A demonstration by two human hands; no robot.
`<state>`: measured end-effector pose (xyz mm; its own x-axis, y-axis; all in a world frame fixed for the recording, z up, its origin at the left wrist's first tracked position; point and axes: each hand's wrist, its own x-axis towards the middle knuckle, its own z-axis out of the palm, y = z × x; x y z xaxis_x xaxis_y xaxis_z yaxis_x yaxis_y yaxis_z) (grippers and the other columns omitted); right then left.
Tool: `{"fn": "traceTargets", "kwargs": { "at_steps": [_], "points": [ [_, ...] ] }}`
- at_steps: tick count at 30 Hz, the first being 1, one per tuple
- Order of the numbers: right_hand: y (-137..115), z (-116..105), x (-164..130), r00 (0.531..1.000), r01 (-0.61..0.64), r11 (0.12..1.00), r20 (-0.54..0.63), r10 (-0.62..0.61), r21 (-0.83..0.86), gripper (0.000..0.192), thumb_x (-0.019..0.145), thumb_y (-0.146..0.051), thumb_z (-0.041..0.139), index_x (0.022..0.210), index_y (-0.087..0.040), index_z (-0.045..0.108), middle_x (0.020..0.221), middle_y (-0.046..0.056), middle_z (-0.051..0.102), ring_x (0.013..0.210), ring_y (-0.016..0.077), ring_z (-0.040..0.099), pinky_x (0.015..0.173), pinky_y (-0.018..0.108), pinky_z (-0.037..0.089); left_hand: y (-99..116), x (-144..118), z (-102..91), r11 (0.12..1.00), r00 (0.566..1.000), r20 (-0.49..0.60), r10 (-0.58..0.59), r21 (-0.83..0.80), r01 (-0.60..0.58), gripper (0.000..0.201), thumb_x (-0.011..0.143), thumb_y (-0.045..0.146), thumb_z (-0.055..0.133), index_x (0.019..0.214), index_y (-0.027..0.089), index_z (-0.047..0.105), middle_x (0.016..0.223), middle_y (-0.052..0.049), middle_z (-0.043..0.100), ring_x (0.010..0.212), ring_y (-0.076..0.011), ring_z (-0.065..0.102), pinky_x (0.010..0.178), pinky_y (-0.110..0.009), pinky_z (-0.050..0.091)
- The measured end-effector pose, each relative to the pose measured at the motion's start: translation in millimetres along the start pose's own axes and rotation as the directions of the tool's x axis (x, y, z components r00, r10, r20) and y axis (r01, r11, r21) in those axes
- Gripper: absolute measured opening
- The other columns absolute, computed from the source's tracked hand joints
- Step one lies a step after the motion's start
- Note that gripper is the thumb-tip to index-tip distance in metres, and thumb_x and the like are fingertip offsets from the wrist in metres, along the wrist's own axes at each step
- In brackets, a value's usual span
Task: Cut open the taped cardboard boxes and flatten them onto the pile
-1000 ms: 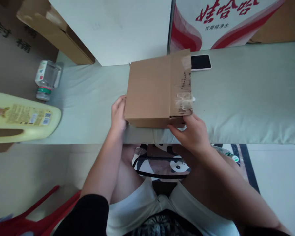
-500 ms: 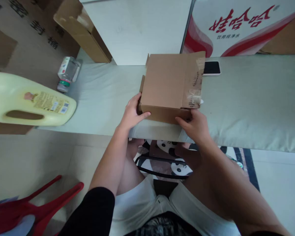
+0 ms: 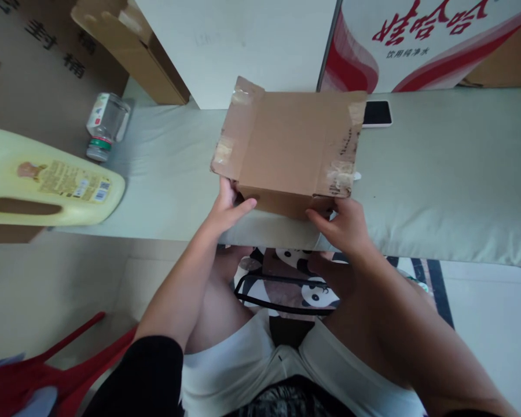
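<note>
A brown cardboard box (image 3: pixel 286 147) with torn tape on its flaps rests at the near edge of a pale green padded surface (image 3: pixel 438 174). My left hand (image 3: pixel 228 211) grips its near left corner, thumb on the front wall, under a side flap that now sticks out to the left. My right hand (image 3: pixel 345 226) holds the near right corner, fingers on the front wall below the taped right flap.
A large pale yellow jug (image 3: pixel 43 185) lies on its side at the left edge. A small clear bottle (image 3: pixel 104 124) lies behind it. A black phone (image 3: pixel 377 113) sits just right of the box. Cartons and a white panel stand at the back. A red stool (image 3: pixel 39 376) is at lower left.
The box has been drawn slightly nearer and its left flap has swung out to the side. My left hand moved from the box's side to its near left corner.
</note>
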<state>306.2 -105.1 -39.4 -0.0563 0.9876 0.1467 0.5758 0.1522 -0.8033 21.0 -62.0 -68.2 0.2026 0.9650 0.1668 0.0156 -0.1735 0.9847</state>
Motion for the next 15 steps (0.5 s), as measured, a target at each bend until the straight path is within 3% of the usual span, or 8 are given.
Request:
{"fn": "traceTargets", "kwargs": {
  "at_steps": [3, 6, 9, 11, 15],
  "points": [
    [0.1, -1.6, -0.9, 1.000, 0.009, 0.998, -0.024, -0.008, 0.055, 0.015, 0.078, -0.038, 0.068, 0.077, -0.024, 0.064, 0.071, 0.005, 0.070, 0.064, 0.0219, 0.065, 0.064, 0.037, 0.053, 5.5, -1.2, -4.8, 0.999, 0.996, -0.089, 0.014, -0.048, -0.019, 0.091, 0.059, 0.055, 0.096, 0.136, 0.029, 0.055, 0.139, -0.013, 0.060, 0.141, -0.0348, 0.052, 0.117, -0.047, 0.042],
    [5.1, -3.1, -1.3, 0.994, -0.049, 0.997, -0.093, 0.055, 0.067, 0.025, 0.074, -0.042, 0.073, 0.068, -0.025, 0.056, 0.065, 0.003, 0.065, 0.060, 0.0194, 0.059, 0.056, 0.033, 0.047, 10.0, -6.3, -9.8, 0.996, 0.974, -0.226, 0.017, -0.078, -0.036, 0.067, 0.062, 0.052, 0.094, 0.117, 0.027, 0.066, 0.105, -0.006, 0.067, 0.106, -0.0244, 0.067, 0.094, -0.034, 0.054],
    [10.9, -6.3, -1.0, 0.980, -0.136, 0.985, -0.135, 0.149, 0.105, 0.036, 0.069, -0.046, 0.077, 0.064, -0.026, 0.048, 0.059, -0.001, 0.056, 0.056, 0.0172, 0.052, 0.053, 0.032, 0.044, 11.1, -11.2, -12.7, 0.985, 0.940, -0.333, -0.077, -0.170, 0.021, 0.042, 0.064, 0.046, 0.089, 0.092, 0.020, 0.071, 0.075, -0.002, 0.061, 0.068, -0.0157, 0.062, 0.064, -0.025, 0.052],
    [11.6, -9.9, -0.8, 0.977, -0.135, 0.971, -0.139, 0.164, 0.197, 0.032, 0.075, -0.050, 0.072, 0.070, -0.025, 0.054, 0.065, 0.001, 0.059, 0.063, 0.0196, 0.057, 0.060, 0.035, 0.050, 11.8, -14.8, -12.0, 0.968, 0.925, -0.345, -0.161, -0.239, 0.079, 0.033, 0.067, 0.048, 0.081, 0.073, 0.019, 0.067, 0.059, -0.001, 0.054, 0.048, -0.0131, 0.054, 0.045, -0.025, 0.043],
    [4.1, -16.8, -0.6, 0.966, -0.076, 0.916, -0.197, 0.165, 0.395, 0.032, 0.090, -0.055, 0.055, 0.084, -0.024, 0.063, 0.078, 0.003, 0.065, 0.082, 0.0233, 0.066, 0.079, 0.038, 0.055, 18.9, -23.1, -6.1, 0.959, 0.938, -0.286, -0.198, -0.252, 0.126, 0.045, 0.073, 0.053, 0.064, 0.043, 0.022, 0.048, 0.038, 0.002, 0.034, 0.030, -0.0121, 0.037, 0.031, -0.025, 0.024]
  ]
}}
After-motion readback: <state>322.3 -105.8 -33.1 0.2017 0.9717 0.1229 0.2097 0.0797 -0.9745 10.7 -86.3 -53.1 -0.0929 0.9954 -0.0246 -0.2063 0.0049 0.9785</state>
